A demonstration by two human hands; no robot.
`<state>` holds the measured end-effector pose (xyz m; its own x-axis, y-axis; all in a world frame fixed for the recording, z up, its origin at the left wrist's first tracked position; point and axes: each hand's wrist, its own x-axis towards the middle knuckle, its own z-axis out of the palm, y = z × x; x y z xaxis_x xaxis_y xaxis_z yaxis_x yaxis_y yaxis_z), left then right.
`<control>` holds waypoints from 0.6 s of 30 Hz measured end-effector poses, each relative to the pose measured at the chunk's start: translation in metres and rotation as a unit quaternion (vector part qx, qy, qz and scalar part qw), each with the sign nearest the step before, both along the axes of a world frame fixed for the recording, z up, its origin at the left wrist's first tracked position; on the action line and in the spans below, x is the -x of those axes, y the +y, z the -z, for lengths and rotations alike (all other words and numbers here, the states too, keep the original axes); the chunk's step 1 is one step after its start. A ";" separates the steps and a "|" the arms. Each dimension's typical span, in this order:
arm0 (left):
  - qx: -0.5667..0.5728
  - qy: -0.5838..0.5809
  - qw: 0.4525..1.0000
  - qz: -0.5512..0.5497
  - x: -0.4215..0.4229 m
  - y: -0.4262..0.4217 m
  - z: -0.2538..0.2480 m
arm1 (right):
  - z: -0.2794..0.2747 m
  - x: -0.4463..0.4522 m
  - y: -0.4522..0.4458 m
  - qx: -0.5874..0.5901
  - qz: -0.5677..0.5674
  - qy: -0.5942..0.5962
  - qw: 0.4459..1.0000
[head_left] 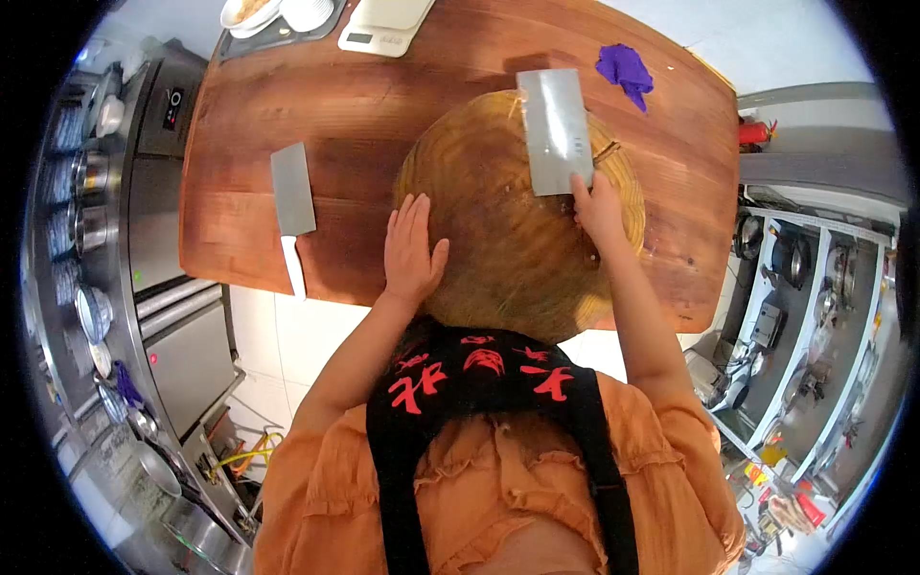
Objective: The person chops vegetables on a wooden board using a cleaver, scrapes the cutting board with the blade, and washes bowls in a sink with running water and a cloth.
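Observation:
A broad cleaver [556, 129] is held in my right hand [602, 213], its wide steel blade over the far right part of a round wooden chopping block [498, 249]. My fingers wrap its handle, which is mostly hidden. At the block's left edge rests my left hand [414, 251], fingers stretched out and nothing in it. Some small light scraps [517, 107] show near the blade's far left corner. A second cleaver [294, 192] with a white handle lies on the table to the left of the block.
The wooden table [355, 115] also carries a kitchen scale [383, 27], a dark tray [278, 40] with white dishes, and a crumpled purple cloth [625, 75]. Steel counters [163, 201] stand at left. Shelves [815, 316] with kitchenware line the right.

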<state>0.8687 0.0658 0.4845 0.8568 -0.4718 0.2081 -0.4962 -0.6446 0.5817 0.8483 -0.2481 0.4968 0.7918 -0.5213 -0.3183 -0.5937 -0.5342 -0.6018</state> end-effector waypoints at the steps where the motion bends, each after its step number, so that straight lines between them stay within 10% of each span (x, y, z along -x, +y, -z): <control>1: 0.004 0.002 1.000 -0.001 0.000 0.000 0.000 | 0.000 -0.004 0.007 -0.009 -0.020 0.012 1.000; 18: 0.363 0.159 0.900 -0.184 -0.005 0.045 0.025 | -0.019 0.017 0.064 0.060 -0.350 0.043 0.934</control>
